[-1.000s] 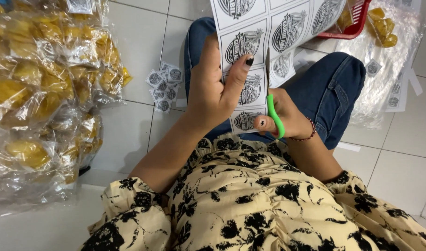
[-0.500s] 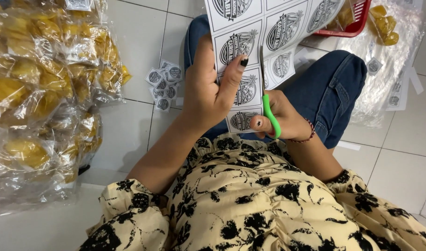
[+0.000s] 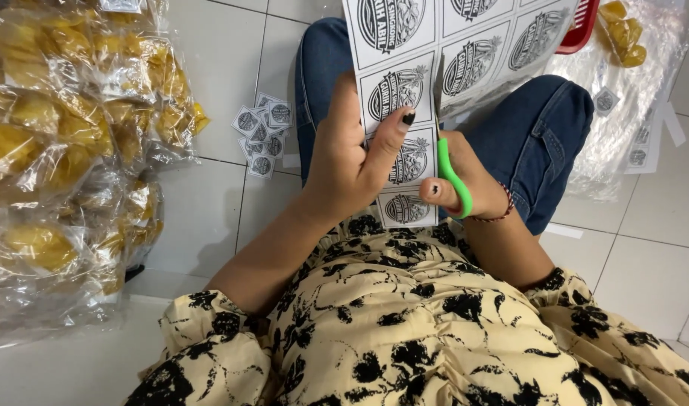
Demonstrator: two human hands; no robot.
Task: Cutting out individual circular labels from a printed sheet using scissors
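- Left hand (image 3: 348, 162) fingers pinch the label sheet (image 3: 405, 90), thumb on top.
- Right hand (image 3: 465, 184) fingers closed through green-handled scissors (image 3: 453, 177), just right of the thumb.

Left hand (image 3: 352, 162) is raised with thumb pressed forward, while right hand (image 3: 465, 180) has fingers curled shut.

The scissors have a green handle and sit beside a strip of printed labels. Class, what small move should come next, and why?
Probably one more snip upward along the sheet's column line. The right hand holds the scissors against the label sheet, the left hand pins the narrow strip with its thumb, and the sheet above is uncut, while cut labels lie on the floor.
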